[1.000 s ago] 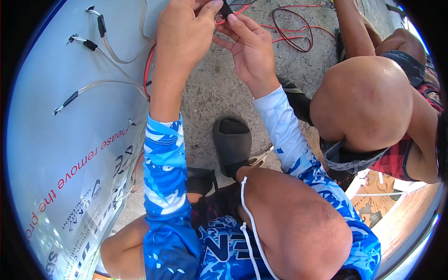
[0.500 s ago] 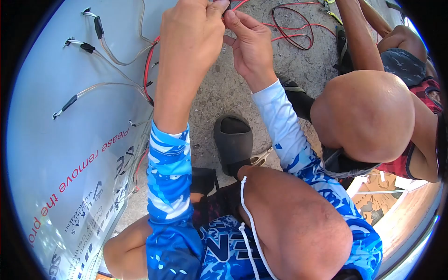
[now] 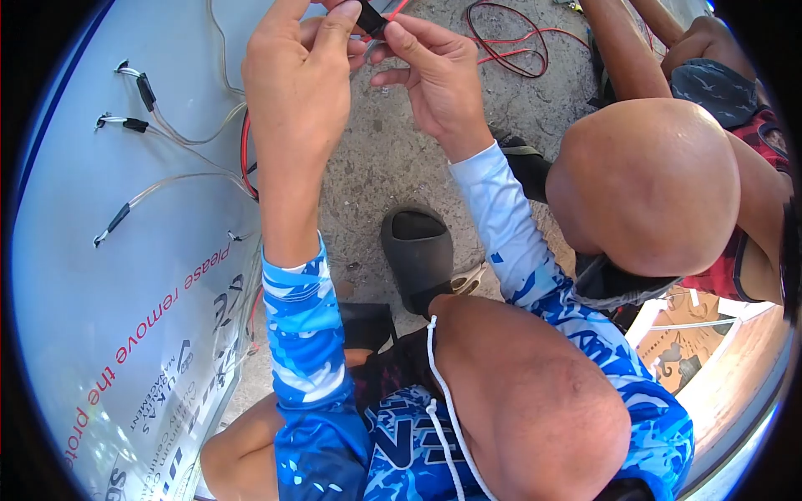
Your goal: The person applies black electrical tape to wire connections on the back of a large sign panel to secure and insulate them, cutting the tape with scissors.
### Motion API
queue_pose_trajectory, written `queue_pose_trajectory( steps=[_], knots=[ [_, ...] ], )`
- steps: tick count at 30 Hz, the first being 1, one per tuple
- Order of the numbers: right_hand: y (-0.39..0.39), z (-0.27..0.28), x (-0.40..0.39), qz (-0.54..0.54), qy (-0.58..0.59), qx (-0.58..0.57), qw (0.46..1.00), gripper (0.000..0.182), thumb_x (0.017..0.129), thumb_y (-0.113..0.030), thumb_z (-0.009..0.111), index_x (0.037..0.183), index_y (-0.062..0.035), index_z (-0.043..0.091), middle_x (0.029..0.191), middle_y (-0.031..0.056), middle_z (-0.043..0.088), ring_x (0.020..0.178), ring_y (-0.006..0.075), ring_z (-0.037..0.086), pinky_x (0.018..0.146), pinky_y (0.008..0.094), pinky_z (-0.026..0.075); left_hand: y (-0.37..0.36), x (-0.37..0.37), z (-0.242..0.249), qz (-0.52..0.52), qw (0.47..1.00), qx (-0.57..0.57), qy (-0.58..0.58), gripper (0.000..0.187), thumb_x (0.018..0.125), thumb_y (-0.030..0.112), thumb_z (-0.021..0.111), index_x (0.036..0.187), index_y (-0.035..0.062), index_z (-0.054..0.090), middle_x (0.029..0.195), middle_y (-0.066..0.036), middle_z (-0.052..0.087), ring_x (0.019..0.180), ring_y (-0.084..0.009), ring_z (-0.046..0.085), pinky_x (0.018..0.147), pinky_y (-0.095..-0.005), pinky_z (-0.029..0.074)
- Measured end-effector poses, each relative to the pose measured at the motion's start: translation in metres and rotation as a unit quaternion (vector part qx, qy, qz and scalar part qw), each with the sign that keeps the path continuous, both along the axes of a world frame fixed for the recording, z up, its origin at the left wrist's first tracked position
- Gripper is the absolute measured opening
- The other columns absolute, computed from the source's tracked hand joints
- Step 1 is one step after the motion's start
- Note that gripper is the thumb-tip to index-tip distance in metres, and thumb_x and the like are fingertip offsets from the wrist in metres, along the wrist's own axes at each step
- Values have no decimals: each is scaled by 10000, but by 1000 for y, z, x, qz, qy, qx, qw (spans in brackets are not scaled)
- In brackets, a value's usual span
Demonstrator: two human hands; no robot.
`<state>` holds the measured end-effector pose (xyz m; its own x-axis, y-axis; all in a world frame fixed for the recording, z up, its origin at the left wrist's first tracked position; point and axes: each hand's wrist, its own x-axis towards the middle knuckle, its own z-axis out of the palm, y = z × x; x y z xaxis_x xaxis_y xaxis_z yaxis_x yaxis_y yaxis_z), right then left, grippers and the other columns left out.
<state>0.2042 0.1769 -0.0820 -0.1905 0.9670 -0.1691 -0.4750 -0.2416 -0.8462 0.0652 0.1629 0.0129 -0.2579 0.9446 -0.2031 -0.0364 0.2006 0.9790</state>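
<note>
1. Panel [image 3: 67, 209], film-covered: shifted slightly toward 8 o'clock in view since the earlier frame; both hands drifted toward 9.
2. Left hand [image 3: 302, 88]: at 11 o'clock, nearly closed, thumb against the upper end of the black strip; its fingers are partly hidden.
3. Right hand [image 3: 447, 83]: at 12 to 1 o'clock, thumb and forefinger nearly closed at the strip's lower end, remaining fingers loosely curled.
4. Red-and-black wire [image 3: 546, 58]: looped on the floor, 1 o'clock, beyond the right hand.
5. Black strip [image 3: 371, 18]: near 12 o'clock, between the hands, neither clearly nearer. Long axis slants from between 10 and 11 to between 4 and 5; red wire [image 3: 398, 9] shows beside it, toward 1.
</note>
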Motion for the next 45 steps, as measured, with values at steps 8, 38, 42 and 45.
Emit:
queue_pose_trajectory(
  steps=[8, 38, 42, 45],
  knots=[
    [0, 15, -7, -52, -80, 39, 995, 215, 938, -107, 680, 1079, 55, 704, 957, 132, 720, 852, 174, 702, 646, 363, 654, -10, 7, -7, 34, 997, 52, 39, 42, 994, 22, 570, 956, 40, 568, 746, -11, 632, 676, -51, 595, 628, -212, 526],
    [18, 68, 13, 129, -315, 40, 939, 147, 916, -70, 712, 936, 75, 721, 783, 74, 706, 668, 101, 613, 584, 243, 492, -20, -10, -37, -116, 941, 181, 260, 265, 768, -24, 732, 1022, 42, 695, 1032, -118, 721, 891, -259, 694, 752, -346, 550],
    [18, 76, 12, 126, -378, 68, 915, 130, 910, -54, 704, 913, 74, 722, 750, 86, 700, 634, 102, 607, 548, 258, 484, -10, 0, -26, -82, 922, 165, 342, 76, 948, 47, 655, 987, -18, 660, 811, -50, 693, 704, -103, 639, 665, -247, 540],
    [16, 79, 13, 122, -475, 146, 859, 122, 899, -42, 708, 911, 78, 692, 731, 110, 690, 613, 129, 626, 547, 275, 496, -3, -12, -40, -150, 914, 139, 349, 213, 832, 26, 726, 1045, 37, 713, 934, -137, 730, 796, -216, 707, 688, -312, 548]
  ],
)
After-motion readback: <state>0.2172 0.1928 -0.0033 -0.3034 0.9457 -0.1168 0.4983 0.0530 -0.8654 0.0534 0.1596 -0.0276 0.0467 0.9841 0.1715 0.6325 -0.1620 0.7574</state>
